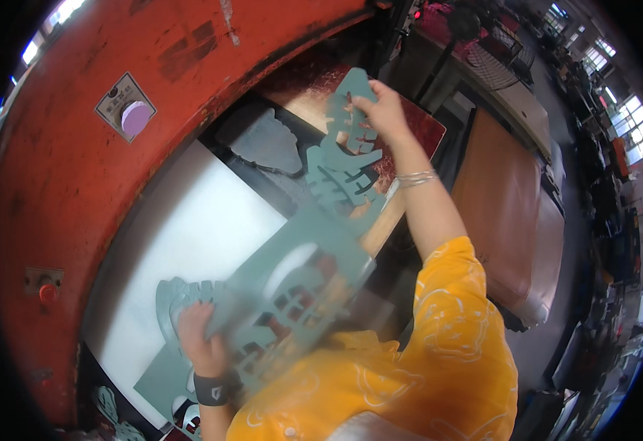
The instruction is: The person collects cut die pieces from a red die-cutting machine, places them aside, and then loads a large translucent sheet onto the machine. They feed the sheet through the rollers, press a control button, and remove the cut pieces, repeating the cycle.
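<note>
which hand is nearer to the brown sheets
Right: the right hand is left of the brown sheets, gripping the green cut-out; the left hand is farther left, over the white board.

1. An orange-red machine wall (49,169) is curving along the left side, bearing a pale purple button (137,118) and, lower down, a red knob (48,294).
2. A worn tabletop (427,132) is showing dark red paint and bare wood.
3. Brown sheets (499,198) are lying in a stack to the right.
4. Grey floor (538,360) is stretching beyond them.
5. Dark clutter (606,220) is lining the far right.
6. Paned windows (638,134) are letting bright light in there.
</note>
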Motion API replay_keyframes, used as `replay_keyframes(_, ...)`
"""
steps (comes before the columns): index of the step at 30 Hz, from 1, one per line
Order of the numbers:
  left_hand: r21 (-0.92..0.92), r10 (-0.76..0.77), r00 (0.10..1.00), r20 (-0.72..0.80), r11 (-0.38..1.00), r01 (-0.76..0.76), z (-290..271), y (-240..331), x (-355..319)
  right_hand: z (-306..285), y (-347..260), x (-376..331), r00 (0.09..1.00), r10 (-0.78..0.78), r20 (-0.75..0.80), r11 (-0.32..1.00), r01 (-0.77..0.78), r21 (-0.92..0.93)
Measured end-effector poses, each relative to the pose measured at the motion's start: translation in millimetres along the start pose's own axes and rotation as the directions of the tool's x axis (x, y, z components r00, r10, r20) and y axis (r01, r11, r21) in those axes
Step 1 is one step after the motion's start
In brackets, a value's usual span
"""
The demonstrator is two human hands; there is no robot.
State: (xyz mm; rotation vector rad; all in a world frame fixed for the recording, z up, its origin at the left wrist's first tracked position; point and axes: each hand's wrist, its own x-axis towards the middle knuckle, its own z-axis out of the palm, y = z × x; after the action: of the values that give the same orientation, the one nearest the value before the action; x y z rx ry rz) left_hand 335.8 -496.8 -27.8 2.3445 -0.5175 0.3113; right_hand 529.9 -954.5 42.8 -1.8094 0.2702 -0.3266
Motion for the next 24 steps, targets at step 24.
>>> replay_keyframes(24, -0.035, -0.014, 0.995, -0.097, 0.999, 0.011, 5.5, 0.0, -2.1, 33.6, 34.2, -74.8, 0.97, 0.12, 0.211, 0.953, -0.052, -0.3)
